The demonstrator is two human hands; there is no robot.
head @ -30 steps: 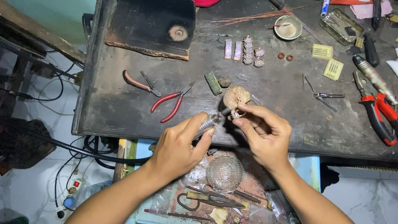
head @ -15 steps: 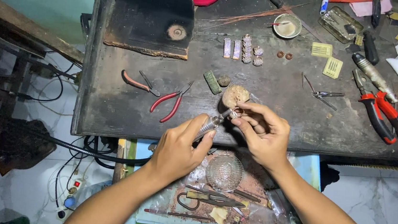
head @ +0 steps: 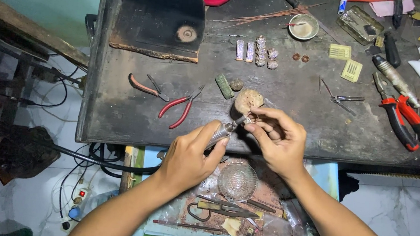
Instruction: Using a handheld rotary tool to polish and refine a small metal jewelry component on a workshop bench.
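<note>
I am holding a slim metal rotary handpiece (head: pixel 225 130) in my left hand (head: pixel 189 156), my grip closed around its barrel, with the thumb and forefinger wrapping it and the tip aiming up and to the right. My right hand (head: pixel 279 139) is pinching a small metal ring-like piece (head: pixel 251 118) between thumb and fingertips; that grip is closed tight on the piece, which is too small for me to make out further. The handpiece tip is meeting this piece just at the near edge of the dark counter (head: pixel 119 115).

Taking the small piece as the landmark: a rounded tan stump-like block (head: pixel 247 100) is sitting just behind it, touching or nearly touching my right fingertips. Left of it, red-handled pliers (head: pixel 180 109) are lying on the counter, and farther left an orange-handled pair (head: pixel 144 86). Behind and slightly left are a green rectangular block (head: pixel 224 86) and a row of sparkling stone-set ornaments (head: pixel 256 51). To the right, tweezers (head: pixel 341 97) are lying, and well beyond them larger red-handled pliers (head: pixel 402 119). Far behind and left, a charred soldering block (head: pixel 160 20) is resting. Below the piece, under the counter edge, a clear glass dish (head: pixel 237 181) and scissors (head: pixel 219 210) are lying in an open drawer (head: pixel 327 170).
</note>
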